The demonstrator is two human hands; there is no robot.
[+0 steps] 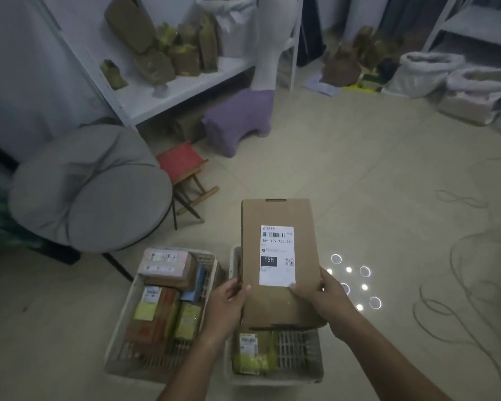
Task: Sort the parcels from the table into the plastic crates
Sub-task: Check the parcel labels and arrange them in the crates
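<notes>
Both hands, left hand (225,299) and right hand (327,299), hold cardboard parcel (275,215) above right crate (313,369).

- Cardboard parcel (281,215): plain brown, with a white label (276,256) printed with black barcode lines and a black block lettered in white.
- Two plastic crates (119,337) (301,351): off-white, slotted grid pattern.
- Parcels in the left crate (168,302): brown, orange-red, yellow-green, blue.
- Packet in the right crate (252,354): yellow-green.
- Round seat cushion (90,186): grey.
- Folding stool (180,162): red top.
- Step stool (237,120): lilac.
- Floor (359,169): pale beige.
</notes>
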